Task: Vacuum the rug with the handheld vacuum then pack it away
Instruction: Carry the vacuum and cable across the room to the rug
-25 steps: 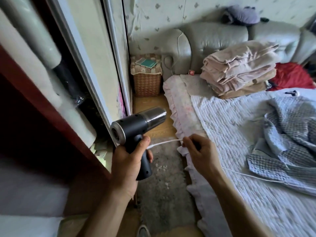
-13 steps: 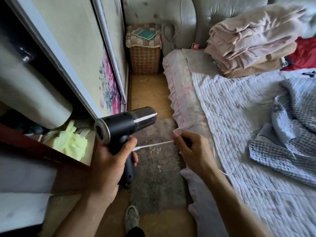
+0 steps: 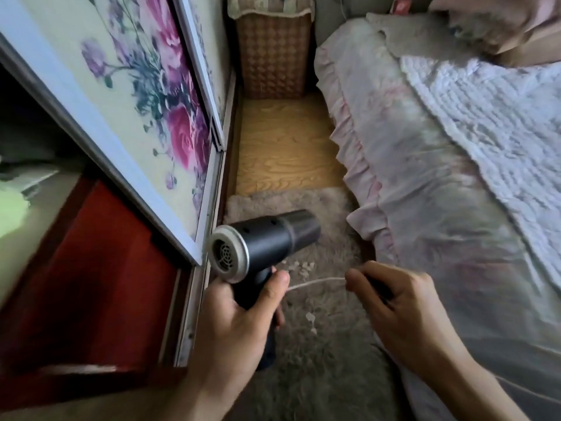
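Vacuum (image 3: 267, 238) in left hand (image 3: 239, 323), cord (image 3: 315, 282) in right hand (image 3: 394, 311); cloth-topped basket (image 3: 273, 56) beyond.

We are looking at a handheld vacuum (image 3: 267, 238) in matt dark plastic, its rear rim gleaming like metal. The rug (image 3: 328, 360) is showing shaggy grey pile, the floor (image 3: 285, 141) smooth grained wood, the basket (image 3: 273, 56) woven wicker, the quilt (image 3: 485, 117) puckered white cloth, the cord (image 3: 315, 282) smooth white.

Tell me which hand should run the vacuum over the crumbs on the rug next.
Left. The left hand grips the vacuum by its handle, nozzle above the rug near the crumbs; the right hand is busy pinching the white cord.
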Available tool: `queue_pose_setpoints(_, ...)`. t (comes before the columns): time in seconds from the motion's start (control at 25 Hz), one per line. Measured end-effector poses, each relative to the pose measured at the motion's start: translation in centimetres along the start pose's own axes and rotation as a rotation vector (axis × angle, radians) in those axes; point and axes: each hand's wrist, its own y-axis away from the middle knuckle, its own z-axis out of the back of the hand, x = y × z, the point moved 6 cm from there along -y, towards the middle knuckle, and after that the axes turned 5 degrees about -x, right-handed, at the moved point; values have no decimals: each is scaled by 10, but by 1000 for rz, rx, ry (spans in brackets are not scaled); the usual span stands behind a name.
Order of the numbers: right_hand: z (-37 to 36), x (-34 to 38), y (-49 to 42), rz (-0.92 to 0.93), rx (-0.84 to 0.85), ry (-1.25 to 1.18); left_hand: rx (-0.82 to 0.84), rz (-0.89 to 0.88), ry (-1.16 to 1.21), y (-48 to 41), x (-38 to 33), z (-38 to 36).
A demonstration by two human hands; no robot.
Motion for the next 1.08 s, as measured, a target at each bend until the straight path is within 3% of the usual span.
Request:
queue_pose_setpoints(0.16,-95,-77,6,97,109,-32,90,-120,-28,-36,95,-25)
queue_pose_setpoints(0.28,-145,-102,15,157,147,-196,132,-148,-15,-49,156,-44)
queue_pose_setpoints(0.48,-204,-147,21,-122,217,-505,61,-231,-119,-60,249,-90)
queue_pose_setpoints(0.6,-208,-161,30,-389,260,-831,98,-221,-243,-50,261,-99)
queue_pose_setpoints(0.68,-209,-157,31,-453,272,-930,107,-261,-420,-50,261,-101)
queue_pose_setpoints(0.76,-211,-161,27,-463,188,-862,53,-354,-617,-49,262,-105)
queue_pose_setpoints(0.84,-211,-174,22,-497,71,-798,82,-442,-671,-42,256,-111)
queue_pose_setpoints(0.96,-207,-184,15,-531,-23,-759,212,-510,-579,-43,255,-106)
queue_pose_setpoints(1.08,-210,-184,4,-507,-21,-649,93,-419,-471,-72,271,-77)
